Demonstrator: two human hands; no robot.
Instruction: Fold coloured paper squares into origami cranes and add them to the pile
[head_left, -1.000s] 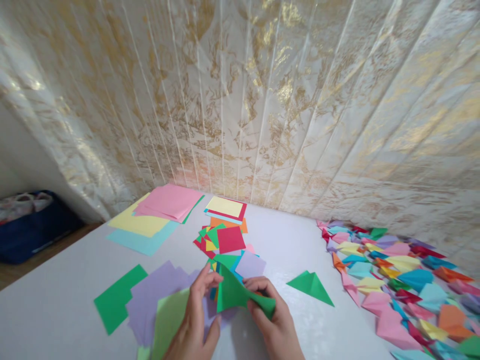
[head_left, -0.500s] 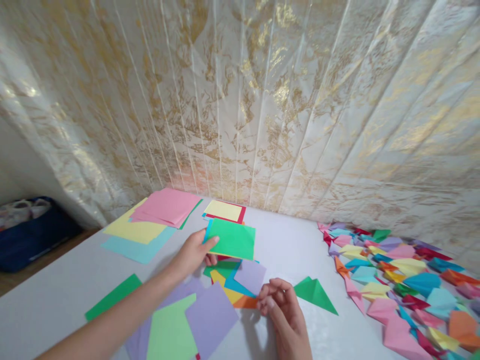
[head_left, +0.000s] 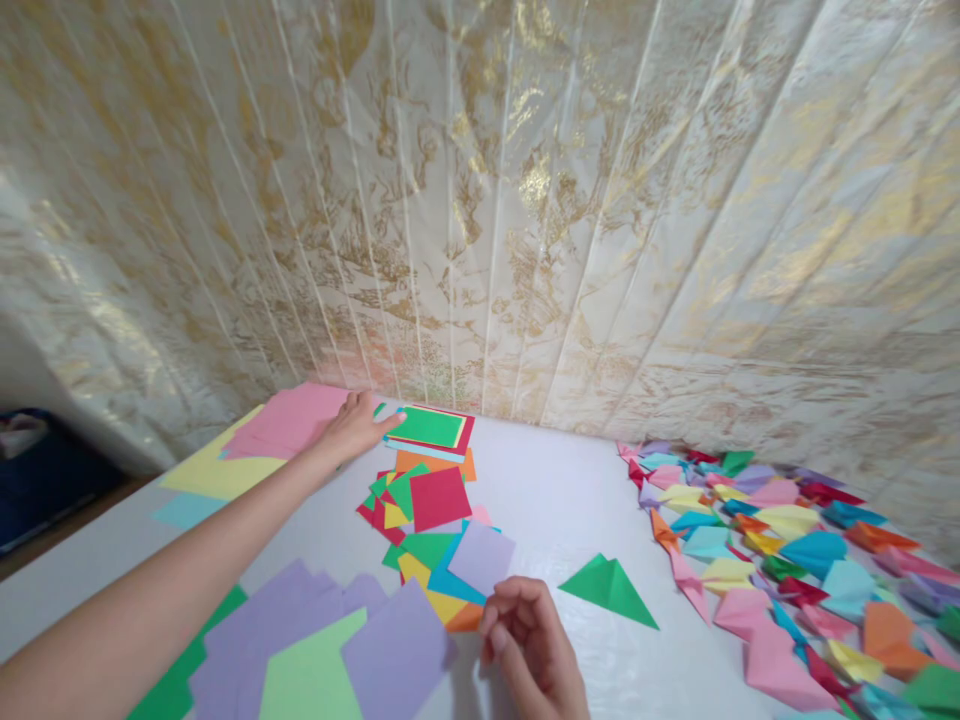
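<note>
Green paper (head_left: 427, 427) moved onto pile (head_left: 467, 437), eleven o'clock from right hand (head_left: 534, 650).
Left hand (head_left: 354, 426), grip released, thumb at paper's nine-o'clock edge, perhaps steadying it; right grip empty.

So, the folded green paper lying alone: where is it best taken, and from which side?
I would pinch the folded green paper at its left corner, coming from the left, where the right grip is near. It narrows to a point there, and no other paper touches it. Whether that corner is raised, I cannot tell.
</note>
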